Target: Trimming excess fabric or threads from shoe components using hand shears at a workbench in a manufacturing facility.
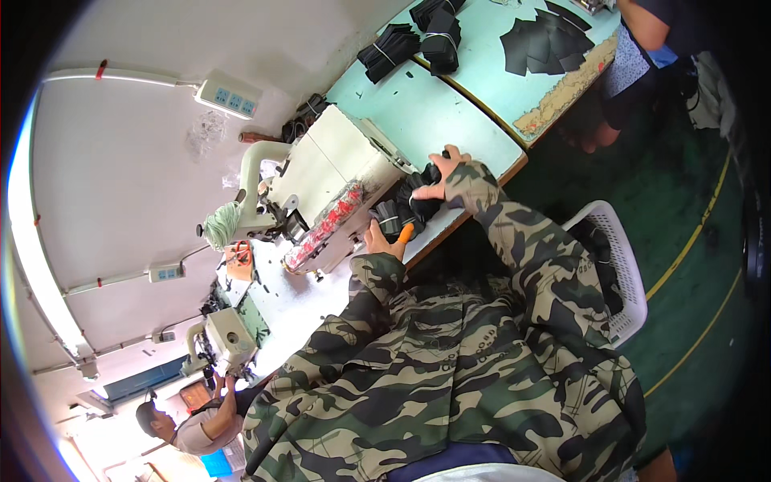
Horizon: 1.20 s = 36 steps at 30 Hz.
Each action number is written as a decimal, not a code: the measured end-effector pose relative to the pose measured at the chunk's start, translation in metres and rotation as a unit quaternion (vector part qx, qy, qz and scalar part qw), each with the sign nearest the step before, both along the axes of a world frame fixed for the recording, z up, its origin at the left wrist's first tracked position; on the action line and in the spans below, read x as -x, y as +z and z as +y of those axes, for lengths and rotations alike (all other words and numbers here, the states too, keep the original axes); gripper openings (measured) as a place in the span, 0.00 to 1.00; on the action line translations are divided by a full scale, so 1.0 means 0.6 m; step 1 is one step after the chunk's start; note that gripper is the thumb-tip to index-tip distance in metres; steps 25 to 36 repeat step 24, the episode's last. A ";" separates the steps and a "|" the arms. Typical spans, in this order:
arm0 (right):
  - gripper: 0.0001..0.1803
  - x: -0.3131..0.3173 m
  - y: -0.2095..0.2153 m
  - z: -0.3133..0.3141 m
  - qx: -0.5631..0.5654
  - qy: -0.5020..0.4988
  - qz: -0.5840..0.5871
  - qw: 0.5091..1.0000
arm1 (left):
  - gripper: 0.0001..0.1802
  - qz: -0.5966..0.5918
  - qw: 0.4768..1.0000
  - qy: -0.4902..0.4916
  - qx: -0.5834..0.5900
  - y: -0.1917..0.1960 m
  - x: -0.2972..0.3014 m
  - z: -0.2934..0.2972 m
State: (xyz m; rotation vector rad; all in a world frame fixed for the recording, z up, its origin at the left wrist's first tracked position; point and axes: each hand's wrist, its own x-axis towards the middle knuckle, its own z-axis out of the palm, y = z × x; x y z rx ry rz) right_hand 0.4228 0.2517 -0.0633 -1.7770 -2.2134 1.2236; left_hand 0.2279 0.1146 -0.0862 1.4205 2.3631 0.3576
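Observation:
Several bundles of black flat pieces (411, 202) lie at the table's front edge, beside the sewing machine. My left hand (384, 243), with an orange cover on one finger, curls against the near left end of these bundles. A pale band shows around the bundle nearest it. My right hand (443, 175) grips the far right end, its thumb and fingers on either side of the black pieces. The undersides of the bundles and some fingertips are hidden.
A cream sewing machine (325, 153) with a green thread cone (222, 225) stands left of the bundles. Banded black stacks (440, 44) and loose black pieces (546, 42) lie farther along the table. A white basket (630, 273) stands at right. Other people work at both ends.

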 end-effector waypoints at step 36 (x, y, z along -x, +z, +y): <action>0.48 -0.047 -0.095 -0.306 0.385 -0.118 0.324 0.856 | 0.37 -0.556 0.671 -0.309 0.382 -0.014 0.059 0.042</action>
